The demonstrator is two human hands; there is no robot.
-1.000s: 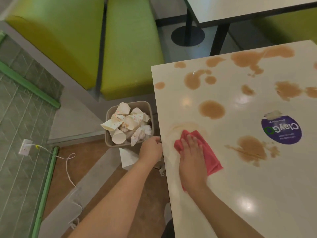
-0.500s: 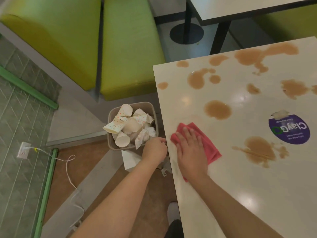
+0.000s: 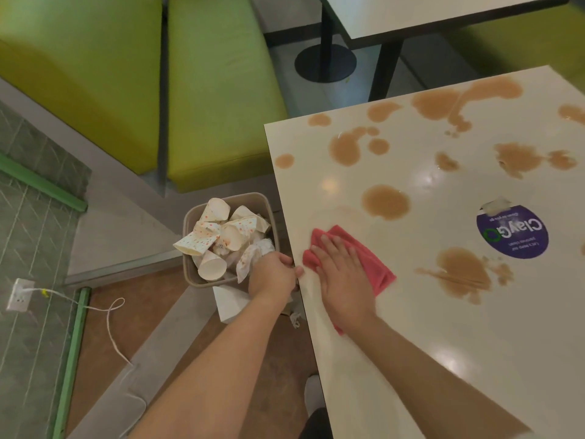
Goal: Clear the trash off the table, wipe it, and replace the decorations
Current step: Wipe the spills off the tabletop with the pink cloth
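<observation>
Table (image 3: 474,359): cream top, brown spills (image 3: 385,202) scattered over the far half, a round purple sticker (image 3: 512,235) toward the right. Bench (image 3: 218,90): green, beyond the left edge. Bin (image 3: 193,277): on the floor against that edge, heaped with paper cups (image 3: 211,267). Cloth (image 3: 376,264): red, flat on the table near the left edge. Right hand (image 3: 343,280) spread, pressing the cloth. Left hand (image 3: 272,274) curled over the table edge.
</observation>
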